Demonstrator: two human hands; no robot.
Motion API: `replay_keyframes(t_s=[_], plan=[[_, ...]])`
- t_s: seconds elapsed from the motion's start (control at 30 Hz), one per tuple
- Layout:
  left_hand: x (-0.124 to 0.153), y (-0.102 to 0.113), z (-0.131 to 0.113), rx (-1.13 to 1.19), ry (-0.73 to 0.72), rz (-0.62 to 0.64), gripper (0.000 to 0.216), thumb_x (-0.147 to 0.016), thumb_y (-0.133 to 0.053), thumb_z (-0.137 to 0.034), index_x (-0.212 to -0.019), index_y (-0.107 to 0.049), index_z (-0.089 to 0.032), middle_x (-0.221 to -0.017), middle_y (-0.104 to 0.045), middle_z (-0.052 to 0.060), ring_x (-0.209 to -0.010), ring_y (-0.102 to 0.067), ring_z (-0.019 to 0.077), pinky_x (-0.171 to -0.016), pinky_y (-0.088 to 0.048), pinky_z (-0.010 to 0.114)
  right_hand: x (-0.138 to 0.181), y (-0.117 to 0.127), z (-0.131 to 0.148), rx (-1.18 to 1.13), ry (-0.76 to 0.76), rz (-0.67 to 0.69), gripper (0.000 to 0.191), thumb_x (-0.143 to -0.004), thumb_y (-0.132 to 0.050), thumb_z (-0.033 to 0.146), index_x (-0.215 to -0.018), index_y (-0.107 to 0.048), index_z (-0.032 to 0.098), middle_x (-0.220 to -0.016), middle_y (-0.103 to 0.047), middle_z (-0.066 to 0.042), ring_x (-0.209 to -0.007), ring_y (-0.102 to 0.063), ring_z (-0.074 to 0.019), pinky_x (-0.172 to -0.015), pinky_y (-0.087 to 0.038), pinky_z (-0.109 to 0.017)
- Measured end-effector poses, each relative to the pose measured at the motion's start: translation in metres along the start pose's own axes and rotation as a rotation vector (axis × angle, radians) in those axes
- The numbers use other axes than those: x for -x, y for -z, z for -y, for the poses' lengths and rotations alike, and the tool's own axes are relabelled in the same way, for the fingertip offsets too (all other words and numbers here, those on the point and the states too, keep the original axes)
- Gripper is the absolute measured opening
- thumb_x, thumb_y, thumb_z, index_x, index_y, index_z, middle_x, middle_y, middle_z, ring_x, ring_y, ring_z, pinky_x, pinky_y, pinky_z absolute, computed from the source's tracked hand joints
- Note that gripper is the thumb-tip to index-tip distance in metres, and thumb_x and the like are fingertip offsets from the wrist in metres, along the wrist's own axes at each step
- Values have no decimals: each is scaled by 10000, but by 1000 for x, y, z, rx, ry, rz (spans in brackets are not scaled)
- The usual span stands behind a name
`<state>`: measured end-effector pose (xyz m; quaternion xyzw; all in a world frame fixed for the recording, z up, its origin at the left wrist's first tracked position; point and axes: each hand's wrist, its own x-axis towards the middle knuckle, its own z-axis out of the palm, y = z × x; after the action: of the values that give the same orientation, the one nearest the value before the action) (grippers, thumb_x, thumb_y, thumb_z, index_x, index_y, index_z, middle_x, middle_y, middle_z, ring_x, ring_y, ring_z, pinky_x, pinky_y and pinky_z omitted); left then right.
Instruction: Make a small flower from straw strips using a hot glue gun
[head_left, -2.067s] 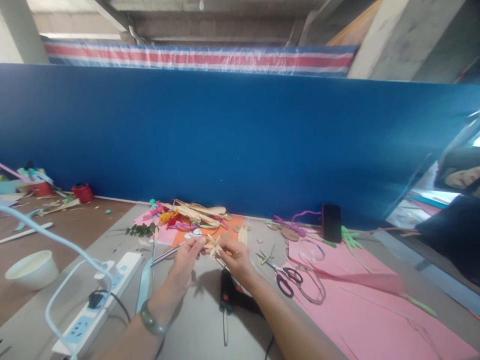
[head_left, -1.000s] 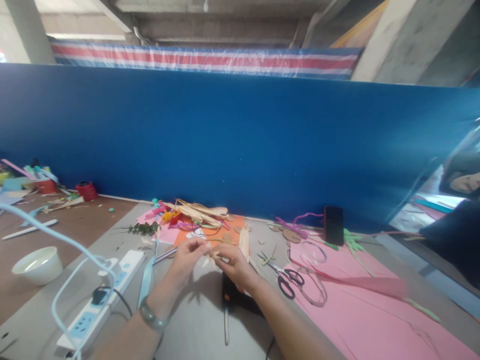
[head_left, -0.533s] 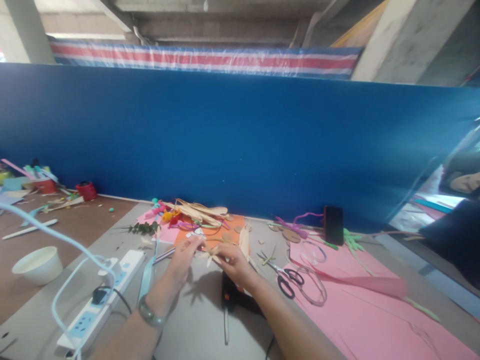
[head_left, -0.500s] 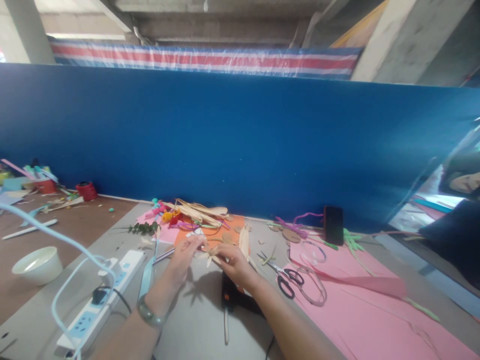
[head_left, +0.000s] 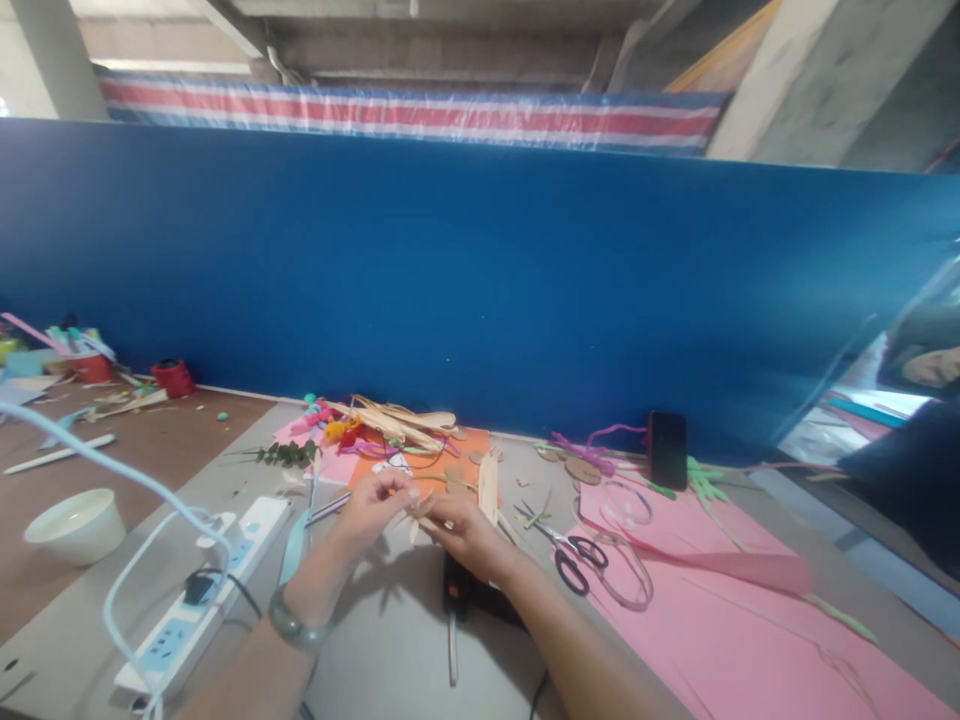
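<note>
My left hand (head_left: 373, 508) and my right hand (head_left: 463, 532) meet over the grey table (head_left: 390, 650), both pinched on a small star-shaped piece made of pale straw strips (head_left: 421, 517). The fingers of each hand are closed round its points. A black glue gun (head_left: 459, 600) lies just under my right wrist. A bracelet sits on my left wrist.
Black-handled scissors (head_left: 566, 560) lie to the right, beside pink paper (head_left: 720, 630). A pile of straw strips and coloured bits (head_left: 390, 428) rests on orange paper behind my hands. A white power strip (head_left: 202, 590), a white bowl (head_left: 73, 524), a dark phone (head_left: 665, 449) and a blue partition (head_left: 480, 290) surround the spot.
My hands stay together on the straw piece, turning it slightly and shifting a little lower and nearer. The view has tilted a bit.
</note>
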<state>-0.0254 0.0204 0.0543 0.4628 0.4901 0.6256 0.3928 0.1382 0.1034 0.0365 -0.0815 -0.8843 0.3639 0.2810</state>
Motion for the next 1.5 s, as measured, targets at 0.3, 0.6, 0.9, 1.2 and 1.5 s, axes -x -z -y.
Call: replay_keyframes(t_s=[0.3,0.6,0.9,1.2,1.5], plan=[[1,-1,7,76,140,-88,264,-681,-732,-373,-645,-593,-153,-566,-523,-37,-508,-444,96,-511,-340,216,-2,4,11,-9,-13,-22,326,-950,-472,354,-709,-607,180,-674,-587,-20,-639,-560,-146,-645,-448,-245],[-2,0,10,32,155,-100,232,-703,-708,-361,-661,-619,-151,-575,-551,-32,-530,-459,98,-547,-353,219,-2,2,7,7,14,-32,326,-956,-464,328,-701,-587,168,-692,-581,-25,-647,-536,-134,-657,-438,-237],[-2,1,7,-29,89,-21,220,-662,-711,-342,-614,-606,-154,-583,-549,-20,-573,-476,123,-585,-354,245,-2,2,6,61,45,-12,302,-969,-444,329,-795,-628,165,-731,-604,-41,-690,-553,-149,-700,-450,-258],[-1,-2,11,7,187,-126,215,-656,-695,-328,-609,-578,-154,-535,-484,-51,-517,-416,93,-523,-322,216,-3,4,9,72,69,-54,321,-970,-432,294,-699,-557,176,-678,-557,-24,-652,-518,-137,-658,-430,-239],[0,-6,9,-5,211,-141,215,-639,-692,-345,-610,-592,-156,-538,-475,-53,-505,-408,94,-496,-324,214,-3,3,7,127,111,-76,320,-975,-410,277,-703,-546,179,-676,-554,-23,-645,-514,-139,-641,-420,-244]])
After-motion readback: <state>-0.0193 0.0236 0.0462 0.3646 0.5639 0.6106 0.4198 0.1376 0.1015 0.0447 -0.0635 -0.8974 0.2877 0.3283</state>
